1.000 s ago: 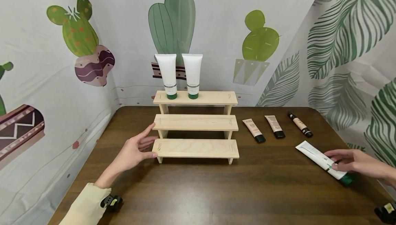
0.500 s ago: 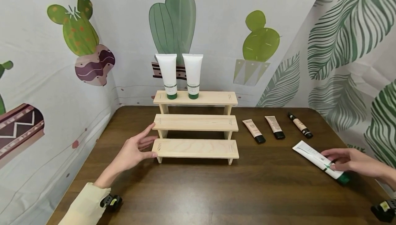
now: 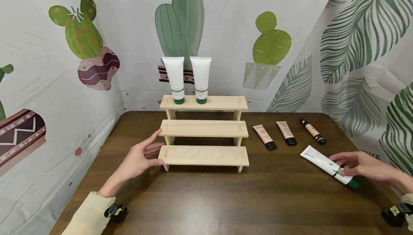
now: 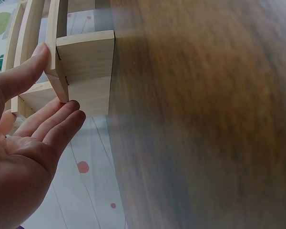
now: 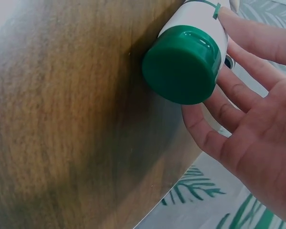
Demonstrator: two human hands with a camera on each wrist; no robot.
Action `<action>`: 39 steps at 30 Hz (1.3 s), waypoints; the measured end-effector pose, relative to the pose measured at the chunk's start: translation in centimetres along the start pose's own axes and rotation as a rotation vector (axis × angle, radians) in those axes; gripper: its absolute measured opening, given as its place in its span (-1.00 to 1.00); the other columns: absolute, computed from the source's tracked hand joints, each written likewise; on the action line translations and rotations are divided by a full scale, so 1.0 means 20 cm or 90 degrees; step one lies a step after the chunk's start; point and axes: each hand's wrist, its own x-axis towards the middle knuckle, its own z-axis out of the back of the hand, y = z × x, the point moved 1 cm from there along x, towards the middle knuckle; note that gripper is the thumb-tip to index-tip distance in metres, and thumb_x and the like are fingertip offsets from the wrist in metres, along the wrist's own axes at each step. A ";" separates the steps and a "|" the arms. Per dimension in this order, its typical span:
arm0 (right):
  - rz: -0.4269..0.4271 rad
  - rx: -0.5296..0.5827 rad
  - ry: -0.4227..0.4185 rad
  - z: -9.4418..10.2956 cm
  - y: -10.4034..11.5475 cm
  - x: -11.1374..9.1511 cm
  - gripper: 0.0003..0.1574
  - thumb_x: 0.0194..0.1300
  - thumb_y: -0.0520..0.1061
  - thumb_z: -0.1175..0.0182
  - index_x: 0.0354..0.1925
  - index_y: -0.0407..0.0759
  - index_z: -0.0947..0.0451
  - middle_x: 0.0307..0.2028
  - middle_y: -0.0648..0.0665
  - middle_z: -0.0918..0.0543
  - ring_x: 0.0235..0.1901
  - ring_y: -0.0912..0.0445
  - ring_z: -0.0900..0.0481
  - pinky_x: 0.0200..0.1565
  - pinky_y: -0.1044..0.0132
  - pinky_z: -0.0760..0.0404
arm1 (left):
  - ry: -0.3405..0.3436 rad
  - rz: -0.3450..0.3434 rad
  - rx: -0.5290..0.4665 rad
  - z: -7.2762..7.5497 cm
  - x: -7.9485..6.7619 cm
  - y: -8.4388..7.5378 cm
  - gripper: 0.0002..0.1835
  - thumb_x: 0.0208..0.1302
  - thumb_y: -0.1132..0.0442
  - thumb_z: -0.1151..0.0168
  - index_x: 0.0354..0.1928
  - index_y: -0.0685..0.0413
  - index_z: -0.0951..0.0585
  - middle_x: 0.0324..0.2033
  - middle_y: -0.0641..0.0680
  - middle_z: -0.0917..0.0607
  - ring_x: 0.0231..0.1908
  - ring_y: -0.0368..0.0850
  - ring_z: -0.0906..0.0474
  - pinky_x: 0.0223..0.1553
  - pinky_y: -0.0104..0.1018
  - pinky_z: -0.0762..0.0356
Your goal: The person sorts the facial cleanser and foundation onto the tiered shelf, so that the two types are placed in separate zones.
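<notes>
My left hand (image 3: 137, 159) is at the left end of a light wooden three-step display stand (image 3: 206, 155). Its index fingertip meets the middle step, and its thumb rests at the bottom step's front corner. In the left wrist view, fairly straight fingers (image 4: 62, 119) touch the end of a board. At the right of the table, my right hand (image 3: 361, 165) grips a white squeeze tube (image 3: 319, 159) between thumb and fingers. Its green cap (image 5: 181, 67) faces the right wrist camera, close over the tabletop. Two similar white tubes (image 3: 174, 77) stand cap-down on the top step's left half.
Right of the stand lie two beige tubes with black caps, the nearer one a BB tube (image 3: 264, 136), the other a plain beige tube (image 3: 285, 131). A slim black-and-beige tube (image 3: 313, 131) lies farther right. Cactus-printed cloth (image 3: 226, 23) hangs behind the brown table (image 3: 200, 199).
My right hand has moved left and slightly away from me, carrying the white squeeze tube with it. The left hand and the stand have kept their place.
</notes>
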 end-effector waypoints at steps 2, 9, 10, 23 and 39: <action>-0.001 0.009 0.006 0.00 0.00 0.01 -0.40 0.43 -0.24 -0.31 0.27 -0.60 -0.43 0.01 -0.22 -0.65 -0.14 0.36 -0.59 -0.26 0.32 -0.68 | 0.001 -0.002 -0.001 0.00 0.00 0.00 0.18 0.07 0.51 -0.62 0.67 -0.20 -0.21 0.22 0.37 -0.65 0.25 0.19 -0.61 0.22 0.03 -0.61; 0.040 0.000 0.008 0.00 0.02 0.03 -0.50 0.39 -0.30 -0.34 0.25 -0.39 -0.55 -0.03 -0.13 -0.66 -0.14 0.34 -0.60 -0.24 0.33 -0.69 | 0.004 -0.006 -0.004 0.00 0.00 0.00 0.18 0.07 0.51 -0.62 0.67 -0.19 -0.20 0.22 0.36 -0.65 0.25 0.20 -0.61 0.22 0.03 -0.61; 0.045 0.004 0.009 0.00 0.02 0.03 -0.52 0.39 -0.31 -0.33 0.25 -0.27 -0.59 -0.04 -0.10 -0.66 -0.14 0.34 -0.60 -0.24 0.33 -0.69 | 0.004 -0.006 -0.003 0.00 0.00 0.00 0.18 0.07 0.51 -0.62 0.67 -0.18 -0.20 0.22 0.36 -0.65 0.25 0.20 -0.61 0.22 0.03 -0.61; 0.093 0.020 0.034 0.01 0.06 0.06 -0.48 0.33 -0.39 -0.34 0.17 -0.65 -0.46 -0.13 -0.03 -0.63 -0.20 0.27 -0.58 -0.29 0.34 -0.67 | 0.006 -0.007 0.000 0.00 0.00 -0.01 0.17 0.08 0.51 -0.62 0.67 -0.19 -0.20 0.22 0.38 -0.64 0.25 0.21 -0.61 0.22 0.08 -0.60; 0.136 0.084 0.109 -0.01 0.14 0.11 -0.29 0.26 -0.50 -0.34 0.20 -0.87 -0.21 -0.27 -0.11 -0.67 -0.43 0.20 -0.60 -0.44 0.34 -0.65 | 0.003 -0.010 0.001 0.01 0.00 0.00 0.17 0.08 0.49 -0.62 0.67 -0.22 -0.21 0.21 0.37 -0.65 0.25 0.20 -0.61 0.21 0.08 -0.61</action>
